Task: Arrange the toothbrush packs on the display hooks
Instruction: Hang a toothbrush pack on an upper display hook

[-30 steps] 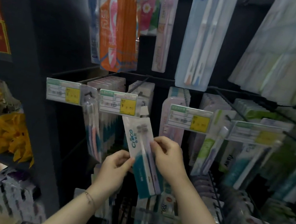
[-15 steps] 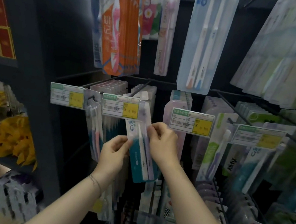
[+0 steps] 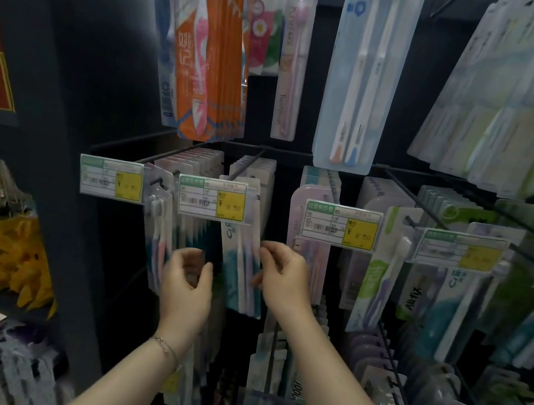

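A white and teal toothbrush pack (image 3: pixel 237 272) hangs at the front of a display hook (image 3: pixel 246 166), its top hidden behind a price tag (image 3: pixel 216 199). My right hand (image 3: pixel 284 274) pinches the pack's right edge with thumb and fingertips. My left hand (image 3: pixel 187 282) hovers just left of the pack with loosely curled fingers, holding nothing. More packs of the same kind (image 3: pixel 256 169) hang behind it on the hook.
Neighbouring hooks carry other toothbrush packs: pink and blue ones (image 3: pixel 159 238) to the left, a purple one (image 3: pixel 315 195) and green ones (image 3: pixel 378 281) to the right. Orange packs (image 3: pixel 218 56) and a pale blue pack (image 3: pixel 364 78) hang above. A dark shelf post (image 3: pixel 65 103) stands left.
The pack went up from between both hands onto the hook behind the price tag. My left hand let go of it and drew back left; my right hand stayed on its edge.
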